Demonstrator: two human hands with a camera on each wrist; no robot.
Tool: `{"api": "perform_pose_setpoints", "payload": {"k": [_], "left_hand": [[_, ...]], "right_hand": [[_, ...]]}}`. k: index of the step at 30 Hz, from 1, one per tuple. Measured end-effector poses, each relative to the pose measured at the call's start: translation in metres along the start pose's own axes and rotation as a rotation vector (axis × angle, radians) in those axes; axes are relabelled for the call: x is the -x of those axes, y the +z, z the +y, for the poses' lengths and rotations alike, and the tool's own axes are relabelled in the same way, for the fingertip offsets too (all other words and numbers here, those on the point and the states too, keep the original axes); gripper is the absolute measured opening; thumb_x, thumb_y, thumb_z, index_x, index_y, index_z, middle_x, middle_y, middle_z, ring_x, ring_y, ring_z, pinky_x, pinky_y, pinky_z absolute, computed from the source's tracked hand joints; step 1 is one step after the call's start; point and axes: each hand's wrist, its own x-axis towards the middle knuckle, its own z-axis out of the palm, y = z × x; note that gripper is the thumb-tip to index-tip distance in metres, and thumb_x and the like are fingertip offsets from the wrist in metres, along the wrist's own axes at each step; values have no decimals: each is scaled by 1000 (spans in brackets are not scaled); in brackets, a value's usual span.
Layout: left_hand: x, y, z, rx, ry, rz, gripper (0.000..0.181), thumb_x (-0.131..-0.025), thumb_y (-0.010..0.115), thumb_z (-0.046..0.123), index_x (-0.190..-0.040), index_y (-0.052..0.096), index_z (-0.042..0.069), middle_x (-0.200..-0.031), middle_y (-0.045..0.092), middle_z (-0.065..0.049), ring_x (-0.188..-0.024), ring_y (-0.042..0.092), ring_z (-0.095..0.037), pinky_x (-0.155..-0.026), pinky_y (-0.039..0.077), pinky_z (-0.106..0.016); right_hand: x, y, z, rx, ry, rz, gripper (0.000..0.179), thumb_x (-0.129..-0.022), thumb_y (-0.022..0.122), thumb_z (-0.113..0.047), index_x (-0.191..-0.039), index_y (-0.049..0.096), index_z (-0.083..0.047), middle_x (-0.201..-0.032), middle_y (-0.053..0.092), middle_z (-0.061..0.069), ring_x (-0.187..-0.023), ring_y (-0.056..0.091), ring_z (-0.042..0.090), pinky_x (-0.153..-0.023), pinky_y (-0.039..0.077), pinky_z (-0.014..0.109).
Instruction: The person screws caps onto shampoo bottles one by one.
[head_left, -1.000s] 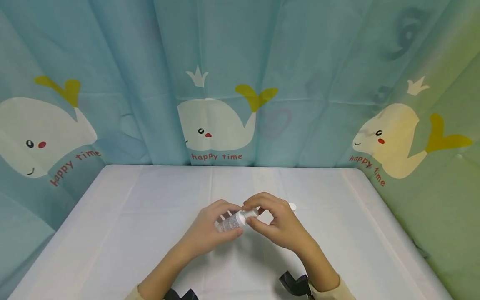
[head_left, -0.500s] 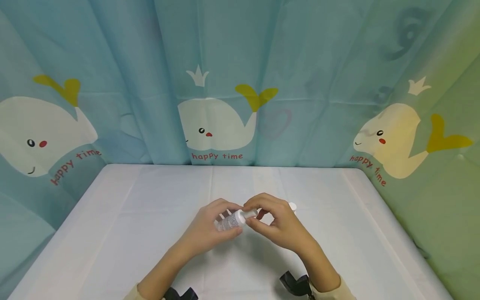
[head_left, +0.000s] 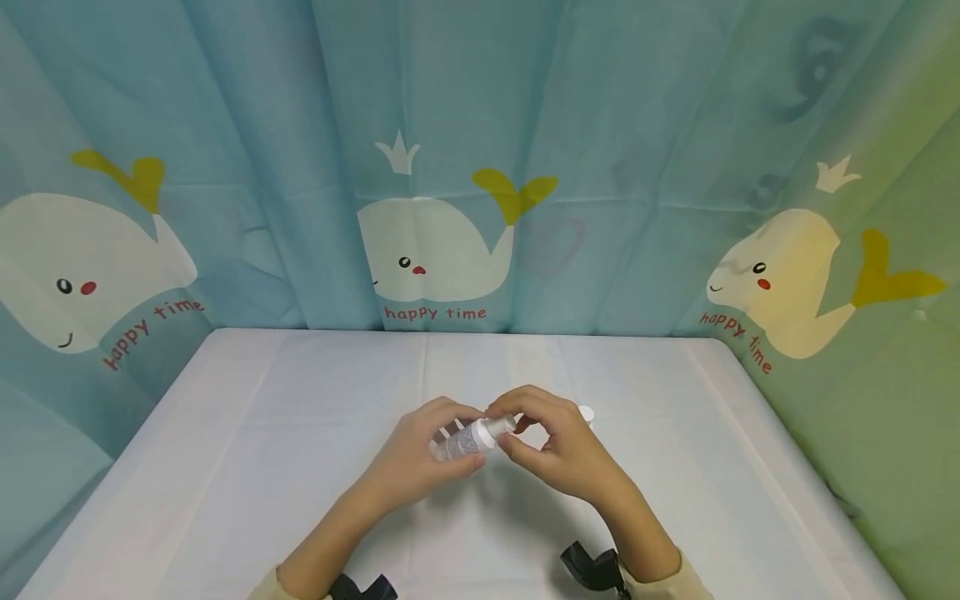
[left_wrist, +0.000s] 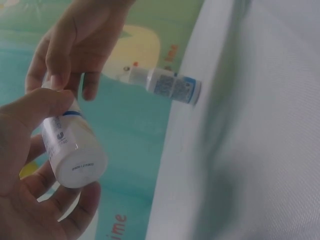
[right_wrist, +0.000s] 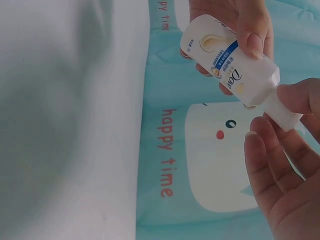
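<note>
A small white Dove bottle (right_wrist: 232,62) with a blue band is held tilted above the table, its cap end toward the right hand. My left hand (head_left: 420,454) grips the bottle's body, thumb on the near side and fingers on the far side. At the other end, my right hand (head_left: 558,433) pinches the narrow white cap (right_wrist: 281,111) between thumb and fingertips. The bottle's round base (left_wrist: 82,167) faces the left wrist camera. The right wrist view shows the printed label, partly covered by the left thumb.
A second white bottle (left_wrist: 172,86) stands upright on the white-covered table (head_left: 300,392); in the head view only its white top (head_left: 586,412) shows behind the right hand. A whale-printed curtain (head_left: 637,125) hangs around the table. Black wrist mounts (head_left: 592,567) are at both forearms.
Both hands stay in nearly the same place. The right thumb has shifted slightly along the cap, and the bottle has turned very little.
</note>
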Motion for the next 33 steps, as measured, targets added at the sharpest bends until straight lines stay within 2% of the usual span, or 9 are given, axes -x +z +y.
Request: {"api": "perform_pose_setpoints", "payload": {"k": [6, 16, 27, 33], "left_hand": [[1, 1, 0, 7, -15, -10, 36, -83, 81, 28, -116, 67, 27, -105, 63, 14, -89, 58, -8, -74, 54, -27], [0, -1, 2, 0, -30, -8, 37, -83, 81, 32, -116, 67, 28, -105, 63, 15, -89, 59, -7, -75, 54, -28], [0, -2, 1, -1, -15, -2, 36, -83, 81, 34, -116, 68, 28, -104, 64, 14, -88, 59, -7, -74, 54, -27], [1, 0, -1, 10, -9, -3, 35, -83, 82, 30, -115, 67, 29, -104, 63, 15, -88, 59, -7, -73, 54, -29]], "right_hand": [[0, 1, 0, -5, -10, 3, 31, -86, 70, 0, -113, 69, -16, -110, 69, -3, -100, 65, 13, -75, 58, 29], [0, 1, -1, -19, -2, -1, 23, -90, 71, -6, -111, 70, -16, -112, 68, -1, -101, 64, 14, -71, 58, 29], [1, 1, -1, -15, 9, -8, 28, -89, 69, -1, -113, 69, -16, -110, 69, -2, -98, 64, 13, -70, 58, 28], [0, 1, -1, -1, 13, -3, 29, -89, 70, -3, -114, 68, -17, -112, 69, -3, -100, 64, 12, -76, 57, 29]]}}
